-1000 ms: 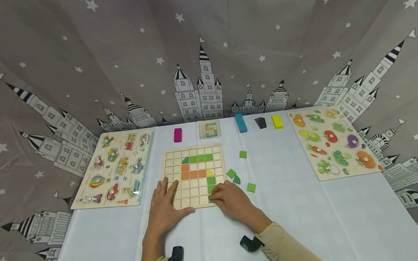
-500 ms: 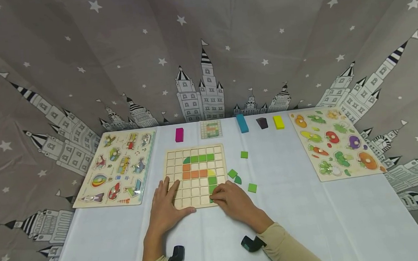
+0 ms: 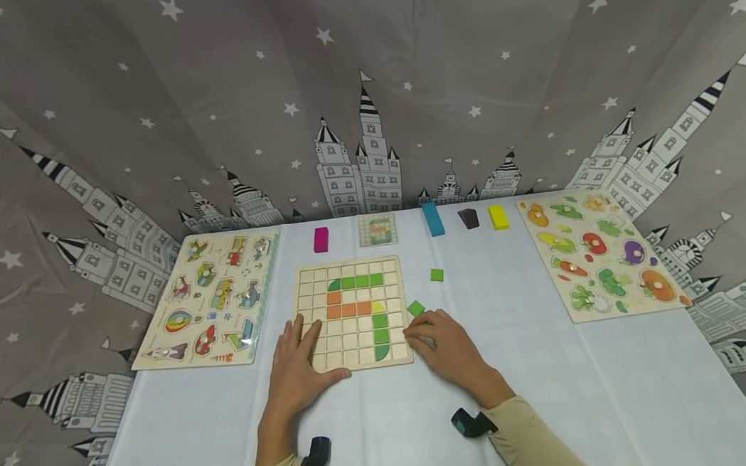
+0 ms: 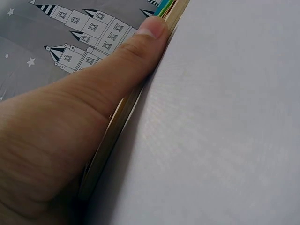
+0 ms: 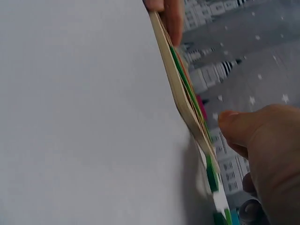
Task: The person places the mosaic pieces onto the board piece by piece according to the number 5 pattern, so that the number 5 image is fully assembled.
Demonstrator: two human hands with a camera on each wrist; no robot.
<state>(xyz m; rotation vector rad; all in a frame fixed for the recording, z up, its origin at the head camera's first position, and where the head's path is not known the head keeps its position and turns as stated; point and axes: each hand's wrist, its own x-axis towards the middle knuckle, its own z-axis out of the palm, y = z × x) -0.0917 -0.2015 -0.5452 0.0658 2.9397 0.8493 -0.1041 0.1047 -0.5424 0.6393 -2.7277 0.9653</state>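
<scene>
A wooden grid board (image 3: 348, 345) lies on the white table, with green, orange and yellow tiles forming a figure in its cells. My left hand (image 3: 295, 377) rests spread on the board's left near corner. Its thumb (image 4: 140, 42) lies along the near edge in the left wrist view. My right hand (image 3: 453, 349) hovers just off the right edge, fingers bent, nothing visible between them. A dark green quarter-round tile (image 3: 382, 352) sits in a cell near the bottom right. Green square tiles (image 3: 415, 308) lie right of the board; the right hand hides others.
A vehicle puzzle board (image 3: 213, 303) lies to the left, a vegetable puzzle board (image 3: 599, 255) to the right. Along the back stand a pink block (image 3: 321, 240), a pattern card (image 3: 378, 230), a blue block (image 3: 433, 219), a dark block (image 3: 468, 218) and a yellow block (image 3: 498, 217).
My right hand has left the lower right cells and moved right, uncovering the quarter-round tile there. It now covers loose green tiles. The left hand keeps its place.
</scene>
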